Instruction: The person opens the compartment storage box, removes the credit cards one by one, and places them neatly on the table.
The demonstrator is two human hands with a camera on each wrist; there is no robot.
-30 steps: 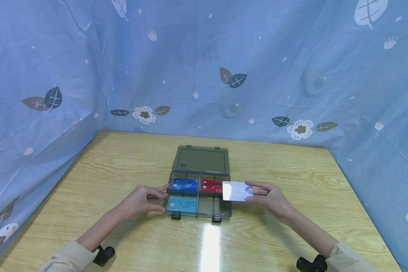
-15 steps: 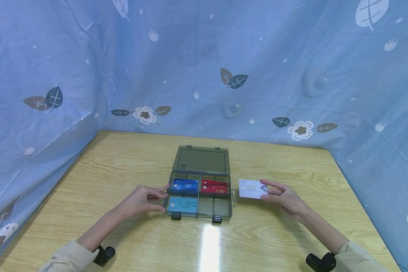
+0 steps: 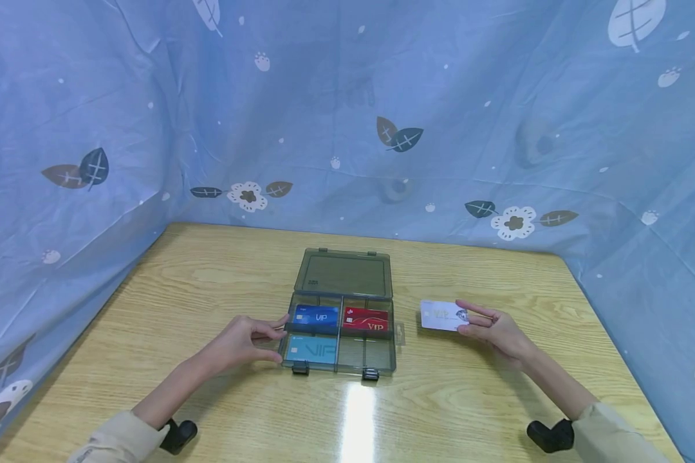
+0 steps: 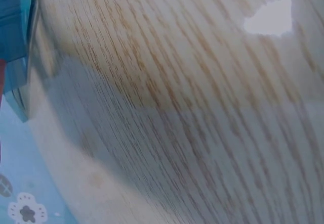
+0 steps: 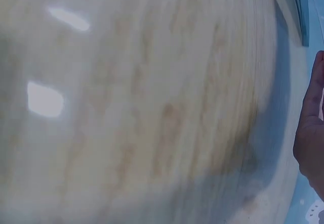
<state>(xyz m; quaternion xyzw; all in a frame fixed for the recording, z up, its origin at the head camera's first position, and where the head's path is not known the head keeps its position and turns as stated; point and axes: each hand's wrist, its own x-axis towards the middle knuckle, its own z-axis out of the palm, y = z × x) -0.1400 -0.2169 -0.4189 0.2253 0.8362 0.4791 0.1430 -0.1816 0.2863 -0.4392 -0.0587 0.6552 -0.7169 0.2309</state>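
Note:
My left hand (image 3: pixel 244 342) holds the left side of a smoky plastic storage box (image 3: pixel 337 341), thumb near the front corner and fingers farther back. The box's lid (image 3: pixel 344 271) lies back, open. A blue VIP card (image 3: pixel 316 316) and a red VIP card (image 3: pixel 367 319) lie in the rear compartments, and a teal VIP card (image 3: pixel 311 349) in the front left one. To the right of the box, my right hand (image 3: pixel 500 331) pinches a white VIP card (image 3: pixel 440 315) by its right end. In the right wrist view, part of the right hand (image 5: pixel 311 138) shows at the edge.
A small clear plastic piece (image 3: pixel 400 334) sits against the box's right side. Two dark latches (image 3: pixel 370 374) project from the front edge. Blue patterned cloth (image 3: pixel 336 128) surrounds the wooden table (image 3: pixel 237 257) at the back and sides.
The white card has moved right in my right hand, from over the box's right side to beside the box, uncovering the red card. My left hand has stayed at the box.

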